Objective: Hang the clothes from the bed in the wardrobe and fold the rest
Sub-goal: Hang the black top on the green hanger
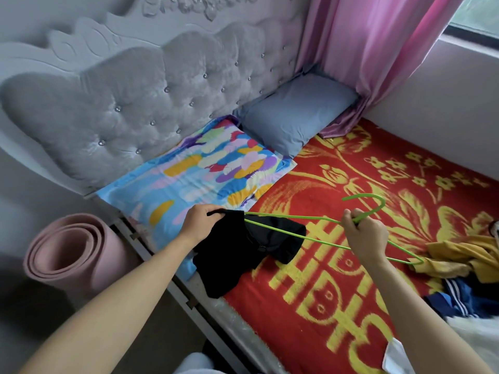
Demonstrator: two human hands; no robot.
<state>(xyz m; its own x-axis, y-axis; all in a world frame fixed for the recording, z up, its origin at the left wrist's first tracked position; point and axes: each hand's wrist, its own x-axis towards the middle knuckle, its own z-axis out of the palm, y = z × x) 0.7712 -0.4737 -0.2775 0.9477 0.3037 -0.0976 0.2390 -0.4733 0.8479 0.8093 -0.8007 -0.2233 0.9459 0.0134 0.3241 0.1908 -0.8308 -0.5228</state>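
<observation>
A black garment (237,255) hangs over the bed's left edge, bunched, with one end of a thin green hanger (297,217) pushed into it. My left hand (205,221) grips the garment's top edge. My right hand (364,233) pinches the hanger just below its hook, which curves up over the red and yellow bedspread (337,306). A yellow garment (464,255) lies crumpled at the right, touching the hanger's far corner. Below it lies blue clothing with white stripes (459,298).
A colourful pillow (194,174) and a grey-blue pillow (294,114) lie against the tufted grey headboard (135,103). A rolled pink mat (70,252) stands on the floor left of the bed. A pink curtain (372,49) hangs in the far corner. White fabric (475,327) lies at the right edge.
</observation>
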